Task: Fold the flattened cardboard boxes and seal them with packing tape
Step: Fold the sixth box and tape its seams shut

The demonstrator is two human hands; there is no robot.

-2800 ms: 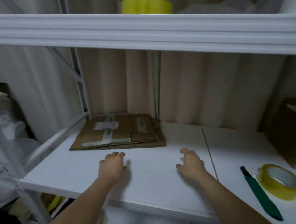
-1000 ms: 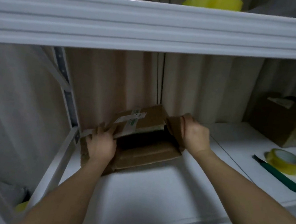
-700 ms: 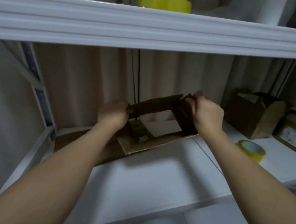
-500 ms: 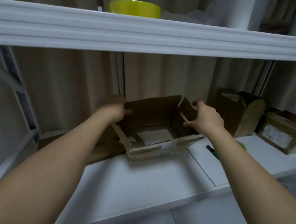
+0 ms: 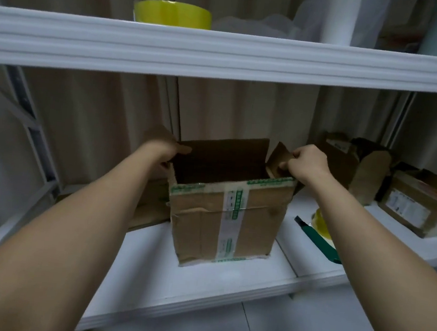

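A brown cardboard box [image 5: 222, 219] with a white and green tape strip down its front stands upright and opened out on the white shelf [image 5: 213, 278]. My left hand [image 5: 166, 147] grips its left top edge. My right hand [image 5: 306, 165] pinches the small flap at its right top corner. More flattened cardboard [image 5: 148, 204] lies behind the box on the left. A yellow tape roll [image 5: 320, 224] sits on the shelf to the right, partly hidden by my right forearm.
A green-handled cutter [image 5: 317, 239] lies beside the tape roll. Two folded boxes [image 5: 357, 166] [image 5: 421, 202] stand at the far right. The upper shelf [image 5: 223, 55] carries another yellow tape roll [image 5: 172, 13] and white wrapping. A curtain hangs behind.
Both hands took the top flattened box off the stack, opened it out and turned it upright nearer the shelf's front edge.
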